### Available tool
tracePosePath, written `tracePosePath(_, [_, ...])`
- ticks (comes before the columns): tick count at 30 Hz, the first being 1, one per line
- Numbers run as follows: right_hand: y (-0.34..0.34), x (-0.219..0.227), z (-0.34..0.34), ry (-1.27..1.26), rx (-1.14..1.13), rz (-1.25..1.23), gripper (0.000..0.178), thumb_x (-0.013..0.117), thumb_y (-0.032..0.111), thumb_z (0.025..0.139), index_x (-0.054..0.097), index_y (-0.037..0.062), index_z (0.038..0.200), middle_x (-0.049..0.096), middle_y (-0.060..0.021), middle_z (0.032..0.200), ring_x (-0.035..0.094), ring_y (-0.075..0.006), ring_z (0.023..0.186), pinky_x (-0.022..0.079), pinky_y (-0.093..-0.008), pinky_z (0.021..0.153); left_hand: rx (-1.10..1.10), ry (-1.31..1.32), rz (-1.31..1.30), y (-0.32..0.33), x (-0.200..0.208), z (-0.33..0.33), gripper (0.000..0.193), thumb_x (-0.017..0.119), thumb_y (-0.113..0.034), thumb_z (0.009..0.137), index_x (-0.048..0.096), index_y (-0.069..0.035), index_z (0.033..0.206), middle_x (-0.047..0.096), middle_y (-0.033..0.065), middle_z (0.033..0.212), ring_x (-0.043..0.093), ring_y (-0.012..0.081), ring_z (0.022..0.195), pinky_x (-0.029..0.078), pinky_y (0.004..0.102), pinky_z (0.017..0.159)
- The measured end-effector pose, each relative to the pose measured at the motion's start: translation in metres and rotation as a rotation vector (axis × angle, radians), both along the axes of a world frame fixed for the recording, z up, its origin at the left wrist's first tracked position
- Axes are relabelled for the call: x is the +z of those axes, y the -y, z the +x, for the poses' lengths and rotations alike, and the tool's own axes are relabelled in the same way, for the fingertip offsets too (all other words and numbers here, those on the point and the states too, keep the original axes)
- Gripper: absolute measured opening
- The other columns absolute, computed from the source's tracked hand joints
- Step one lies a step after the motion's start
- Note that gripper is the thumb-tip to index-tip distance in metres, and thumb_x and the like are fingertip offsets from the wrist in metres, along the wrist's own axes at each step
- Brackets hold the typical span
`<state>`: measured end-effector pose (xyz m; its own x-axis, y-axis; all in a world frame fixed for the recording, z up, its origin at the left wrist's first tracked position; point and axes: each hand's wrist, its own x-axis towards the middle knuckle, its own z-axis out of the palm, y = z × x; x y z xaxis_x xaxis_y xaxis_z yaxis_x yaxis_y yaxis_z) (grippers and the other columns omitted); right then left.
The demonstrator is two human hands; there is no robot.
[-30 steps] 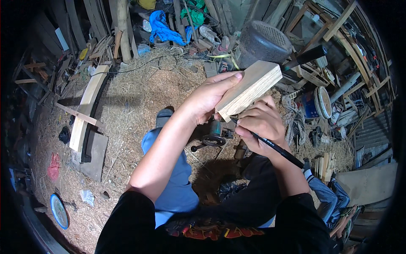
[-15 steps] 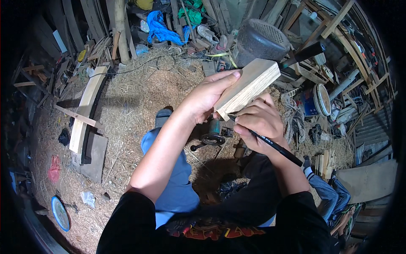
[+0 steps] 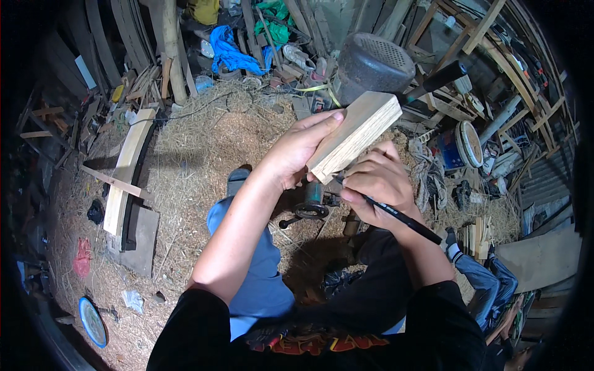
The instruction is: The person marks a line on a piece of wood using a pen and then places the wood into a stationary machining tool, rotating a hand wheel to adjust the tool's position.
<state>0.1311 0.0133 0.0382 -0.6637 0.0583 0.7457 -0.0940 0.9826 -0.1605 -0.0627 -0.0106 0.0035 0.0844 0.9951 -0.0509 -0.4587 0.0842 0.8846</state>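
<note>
My left hand (image 3: pixel 301 148) grips the near end of a wooden block (image 3: pixel 357 137), thumb on its upper face, the rest of the fingers hidden underneath. The block tilts up and away to the right, its pale grained side toward my right hand. In my right hand (image 3: pixel 377 185) is a black marker (image 3: pixel 405 221), held like a pen. Its tip is by the block's near lower corner, where a small dark line shows; whether tip and wood touch I cannot tell. Below the block, partly hidden, stands a green metal tool with a round handwheel (image 3: pixel 311 210).
A long curved wooden piece (image 3: pixel 127 170) lies at left with a thin stick (image 3: pixel 114 181) across it. A dark drum-shaped metal body (image 3: pixel 375 65) stands beyond the block. Straw and shavings cover the ground (image 3: pixel 204 136). At lower right are another person's jeans-clad legs (image 3: pixel 486 281).
The marker tip has come slightly away from the block's near end, and a small marked line now shows there. The view has shifted a little; both hands keep their grips.
</note>
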Motion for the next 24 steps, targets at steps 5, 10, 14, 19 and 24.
tracePosePath(5, [-0.023,0.003,0.022,-0.196,-0.217,-0.032,0.012,0.073,0.015,0.09,0.063,0.0086,0.095,0.069,-0.0066,0.082,0.062,-0.0255,0.074,0.044,-0.0395,0.078,-0.025,0.013,-0.012,0.002,0.004,0.0,0.056,0.059,-0.04,0.104,0.053,-0.003,0.146,0.069,0.0133,0.125,0.069,0.0149,0.108,0.057,0.0286,0.088])
tracePosePath(10, [-0.042,-0.003,0.036,-0.405,-0.341,-0.184,0.01,0.066,0.004,0.095,0.057,0.0035,0.097,0.067,-0.0081,0.084,0.061,-0.0206,0.08,0.047,-0.0324,0.074,0.007,0.028,-0.025,0.001,0.006,0.004,0.056,0.059,-0.041,0.104,0.054,-0.004,0.145,0.072,0.011,0.116,0.072,0.0138,0.094,0.059,0.0265,0.076])
tracePosePath(14, [-0.046,-0.001,0.035,-0.443,-0.393,-0.244,0.007,0.065,0.004,0.097,0.058,0.0029,0.097,0.067,-0.0074,0.086,0.062,-0.0189,0.082,0.049,-0.0311,0.077,0.021,-0.007,-0.042,0.0,0.004,0.004,0.056,0.06,-0.043,0.103,0.055,-0.004,0.144,0.072,0.0095,0.113,0.072,0.0127,0.09,0.059,0.026,0.073])
tracePosePath(19, [-0.051,0.005,0.036,-0.386,-0.44,-0.198,0.008,0.069,0.007,0.096,0.062,0.0031,0.097,0.068,-0.0077,0.086,0.064,-0.0205,0.082,0.05,-0.031,0.076,0.002,0.002,-0.041,-0.001,0.001,0.001,0.057,0.059,-0.041,0.104,0.053,-0.004,0.147,0.071,0.0101,0.12,0.07,0.012,0.1,0.058,0.0259,0.08])
tracePosePath(24, [-0.053,0.006,0.033,-0.358,-0.451,-0.215,0.011,0.071,0.012,0.096,0.063,0.0043,0.096,0.069,-0.0076,0.087,0.063,-0.0215,0.082,0.05,-0.0324,0.076,0.02,-0.008,-0.048,-0.003,-0.001,0.002,0.056,0.06,-0.042,0.103,0.055,-0.005,0.146,0.071,0.0086,0.121,0.069,0.0118,0.102,0.056,0.0263,0.082])
